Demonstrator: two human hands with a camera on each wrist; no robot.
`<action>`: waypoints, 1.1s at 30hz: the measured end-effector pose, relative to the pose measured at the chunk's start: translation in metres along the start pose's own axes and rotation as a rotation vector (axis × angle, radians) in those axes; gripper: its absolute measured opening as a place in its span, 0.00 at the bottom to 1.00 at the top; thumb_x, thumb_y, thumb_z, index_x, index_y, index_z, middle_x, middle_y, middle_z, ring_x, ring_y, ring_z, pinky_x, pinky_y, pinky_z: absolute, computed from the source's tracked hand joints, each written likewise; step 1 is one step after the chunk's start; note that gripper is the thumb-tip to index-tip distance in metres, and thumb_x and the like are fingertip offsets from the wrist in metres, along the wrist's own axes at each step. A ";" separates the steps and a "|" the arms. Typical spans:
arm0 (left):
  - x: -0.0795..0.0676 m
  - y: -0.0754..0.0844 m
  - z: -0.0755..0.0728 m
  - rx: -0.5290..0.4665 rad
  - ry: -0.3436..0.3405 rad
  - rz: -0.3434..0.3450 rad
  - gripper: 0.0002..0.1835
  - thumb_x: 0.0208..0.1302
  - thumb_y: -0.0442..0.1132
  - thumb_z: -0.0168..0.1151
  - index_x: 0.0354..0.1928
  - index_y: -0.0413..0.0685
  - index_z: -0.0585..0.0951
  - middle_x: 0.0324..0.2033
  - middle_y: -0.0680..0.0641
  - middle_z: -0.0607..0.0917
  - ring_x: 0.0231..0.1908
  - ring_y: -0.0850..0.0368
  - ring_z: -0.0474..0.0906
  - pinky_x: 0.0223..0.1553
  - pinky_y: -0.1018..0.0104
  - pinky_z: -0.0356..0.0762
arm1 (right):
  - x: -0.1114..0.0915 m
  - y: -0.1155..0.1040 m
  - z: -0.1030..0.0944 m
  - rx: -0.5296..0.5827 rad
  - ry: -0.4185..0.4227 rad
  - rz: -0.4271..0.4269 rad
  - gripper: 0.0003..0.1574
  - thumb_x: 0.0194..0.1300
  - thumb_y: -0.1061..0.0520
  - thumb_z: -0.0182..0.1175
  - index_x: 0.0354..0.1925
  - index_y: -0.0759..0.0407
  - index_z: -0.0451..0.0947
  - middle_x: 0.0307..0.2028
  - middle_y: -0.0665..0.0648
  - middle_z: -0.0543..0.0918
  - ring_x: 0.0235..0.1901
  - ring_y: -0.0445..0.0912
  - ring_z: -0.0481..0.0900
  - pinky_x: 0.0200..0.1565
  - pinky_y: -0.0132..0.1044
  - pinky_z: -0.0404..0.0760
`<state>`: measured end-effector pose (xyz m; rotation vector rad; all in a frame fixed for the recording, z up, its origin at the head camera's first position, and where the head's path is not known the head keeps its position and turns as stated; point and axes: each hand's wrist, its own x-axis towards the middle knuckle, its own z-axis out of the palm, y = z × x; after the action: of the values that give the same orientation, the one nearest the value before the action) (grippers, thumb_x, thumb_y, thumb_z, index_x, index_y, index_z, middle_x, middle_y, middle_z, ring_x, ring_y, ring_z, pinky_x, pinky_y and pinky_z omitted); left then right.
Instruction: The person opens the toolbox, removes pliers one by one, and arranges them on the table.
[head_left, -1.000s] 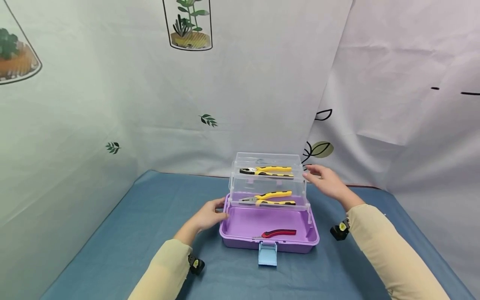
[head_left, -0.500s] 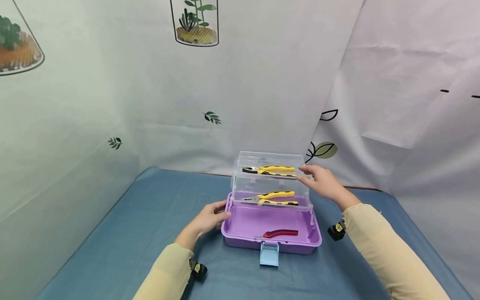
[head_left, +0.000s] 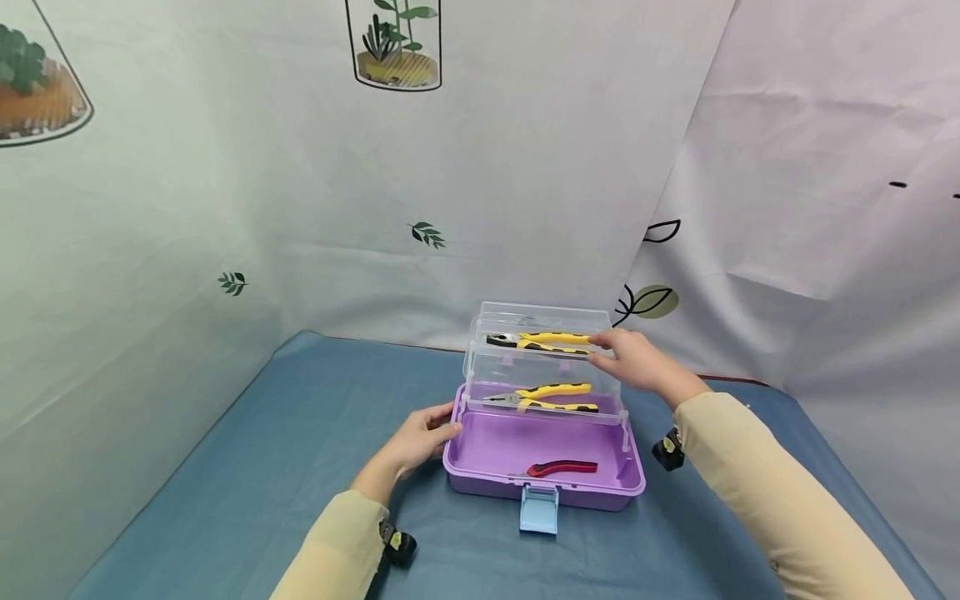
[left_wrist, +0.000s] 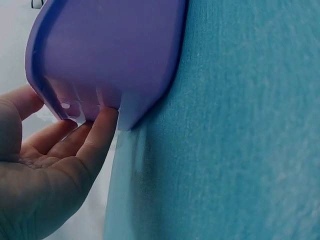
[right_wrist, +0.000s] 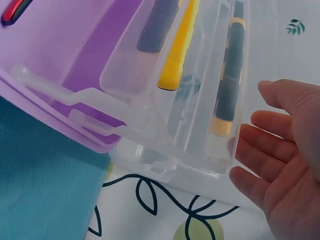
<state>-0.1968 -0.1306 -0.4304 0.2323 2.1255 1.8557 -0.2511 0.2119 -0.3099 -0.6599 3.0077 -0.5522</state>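
Note:
A purple toolbox stands with its two clear trays raised in tiers at the back. My left hand holds its left end, thumb at the rim and fingers against the outer wall. Yellow-and-black combination pliers lie in the upper clear tray. Long-nose pliers with matching handles lie in the lower tray. Red-and-black handled pliers rest on the box floor, their tips small in view. My right hand, fingers extended and holding nothing, is at the upper tray's right end, close to the plier handles.
A pale blue latch hangs down at the toolbox's front. Blue cloth covers the table. White printed fabric hangs close behind the box and along both sides.
My right hand has moved left, from beside the upper tray to the plier handles' ends. My left hand stays on the toolbox's left end. The head view has shifted slightly.

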 end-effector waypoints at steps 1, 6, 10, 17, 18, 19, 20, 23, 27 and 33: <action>0.000 0.000 0.000 0.001 0.005 0.002 0.30 0.69 0.35 0.52 0.70 0.34 0.58 0.63 0.29 0.68 0.58 0.38 0.72 0.50 0.54 0.80 | 0.001 -0.001 0.000 -0.005 -0.012 -0.001 0.28 0.69 0.52 0.53 0.61 0.68 0.70 0.57 0.69 0.75 0.57 0.63 0.72 0.56 0.57 0.73; 0.000 -0.001 0.001 0.009 0.017 0.004 0.29 0.69 0.35 0.52 0.69 0.35 0.59 0.62 0.29 0.69 0.58 0.38 0.72 0.49 0.55 0.81 | 0.007 -0.004 0.003 -0.016 -0.058 0.000 0.28 0.70 0.52 0.53 0.61 0.69 0.69 0.57 0.69 0.75 0.57 0.63 0.73 0.56 0.56 0.74; 0.001 -0.002 0.002 0.005 0.017 0.008 0.29 0.69 0.36 0.53 0.69 0.35 0.60 0.62 0.29 0.69 0.57 0.38 0.73 0.48 0.56 0.81 | 0.011 -0.007 0.005 -0.018 -0.073 -0.006 0.28 0.70 0.53 0.53 0.60 0.70 0.69 0.54 0.69 0.78 0.54 0.60 0.76 0.54 0.54 0.76; 0.003 -0.005 0.002 -0.003 0.030 0.014 0.29 0.68 0.36 0.54 0.69 0.35 0.61 0.61 0.29 0.70 0.57 0.39 0.74 0.47 0.57 0.82 | 0.018 -0.009 0.011 -0.031 -0.077 -0.029 0.23 0.71 0.55 0.51 0.56 0.69 0.74 0.48 0.65 0.82 0.47 0.55 0.80 0.50 0.50 0.79; 0.003 -0.005 0.002 -0.002 0.032 0.012 0.30 0.68 0.36 0.54 0.69 0.35 0.61 0.61 0.29 0.70 0.56 0.40 0.74 0.47 0.57 0.82 | 0.018 -0.009 0.011 -0.036 -0.073 -0.031 0.23 0.71 0.55 0.51 0.56 0.69 0.74 0.47 0.65 0.82 0.47 0.55 0.80 0.50 0.50 0.79; 0.002 -0.005 0.002 0.001 0.033 0.012 0.30 0.68 0.36 0.54 0.69 0.35 0.61 0.61 0.29 0.70 0.56 0.40 0.74 0.47 0.57 0.82 | 0.019 -0.010 0.011 -0.042 -0.069 -0.032 0.22 0.71 0.56 0.51 0.56 0.69 0.74 0.47 0.65 0.82 0.47 0.55 0.80 0.49 0.50 0.80; 0.002 -0.005 0.002 0.005 0.034 0.011 0.30 0.68 0.36 0.54 0.69 0.35 0.61 0.61 0.29 0.70 0.56 0.41 0.74 0.46 0.57 0.82 | 0.019 -0.010 0.011 -0.048 -0.065 -0.031 0.22 0.71 0.56 0.51 0.56 0.69 0.74 0.47 0.65 0.82 0.47 0.55 0.80 0.49 0.50 0.80; 0.003 -0.004 0.001 0.015 0.035 0.011 0.30 0.68 0.36 0.54 0.69 0.35 0.61 0.61 0.29 0.70 0.56 0.41 0.74 0.46 0.57 0.82 | 0.020 -0.012 0.011 -0.059 -0.056 -0.035 0.21 0.71 0.57 0.50 0.55 0.70 0.75 0.46 0.65 0.83 0.45 0.55 0.81 0.48 0.50 0.80; 0.003 -0.002 0.001 0.019 0.034 0.020 0.30 0.68 0.37 0.54 0.69 0.35 0.61 0.61 0.29 0.70 0.56 0.41 0.74 0.47 0.57 0.82 | 0.021 -0.014 0.009 -0.049 -0.057 -0.023 0.21 0.71 0.58 0.50 0.55 0.71 0.75 0.47 0.66 0.83 0.45 0.55 0.81 0.47 0.49 0.80; -0.001 -0.002 0.002 0.026 0.033 0.006 0.31 0.67 0.37 0.55 0.69 0.35 0.61 0.61 0.30 0.70 0.56 0.42 0.75 0.47 0.56 0.81 | 0.023 -0.016 0.008 0.013 -0.104 -0.006 0.22 0.71 0.59 0.50 0.56 0.73 0.73 0.49 0.69 0.81 0.49 0.58 0.80 0.50 0.49 0.80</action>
<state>-0.1952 -0.1291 -0.4321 0.2152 2.1745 1.8489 -0.2650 0.1863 -0.3109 -0.6752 2.9046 -0.5197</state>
